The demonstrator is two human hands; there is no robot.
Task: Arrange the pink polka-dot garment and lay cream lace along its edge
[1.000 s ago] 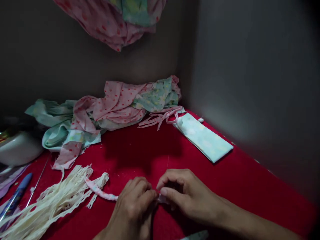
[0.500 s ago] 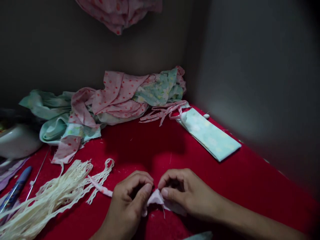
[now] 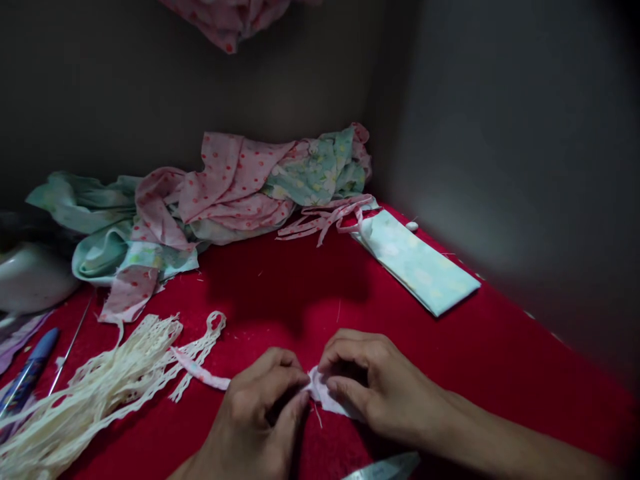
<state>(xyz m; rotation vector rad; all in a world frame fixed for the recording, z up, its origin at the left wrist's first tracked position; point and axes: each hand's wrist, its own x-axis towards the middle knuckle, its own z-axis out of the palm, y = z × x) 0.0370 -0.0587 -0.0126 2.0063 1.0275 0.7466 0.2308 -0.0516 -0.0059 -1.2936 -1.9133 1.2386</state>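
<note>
Low in the middle of the view, a small pale pink piece of fabric (image 3: 324, 393) is stretched between my hands. My left hand (image 3: 267, 407) pinches its left end between thumb and fingertips. My right hand (image 3: 370, 380) grips its right part, the fingers curled over it. A loose thread hangs from the fabric. A narrow pink fabric strip (image 3: 200, 373) shows to the left of my left hand; whether it joins the held piece is hidden. A shiny blade-like tip (image 3: 387, 467) lies at the bottom edge below my right hand.
Cream lace trim (image 3: 110, 393) lies left on the red cloth (image 3: 450, 373), beside a blue pen (image 3: 33, 373) and a thin metal rod (image 3: 70, 347). Crumpled pink and green fabric (image 3: 235, 180) lines the back. A folded mint fabric (image 3: 423, 263) rests right. A white bowl (image 3: 35, 280) stands left.
My left fingertips have closed in on the fabric's left end, and the piece now lies flatter toward my right hand. The view has tilted slightly, showing more of the blade-like tip.
</note>
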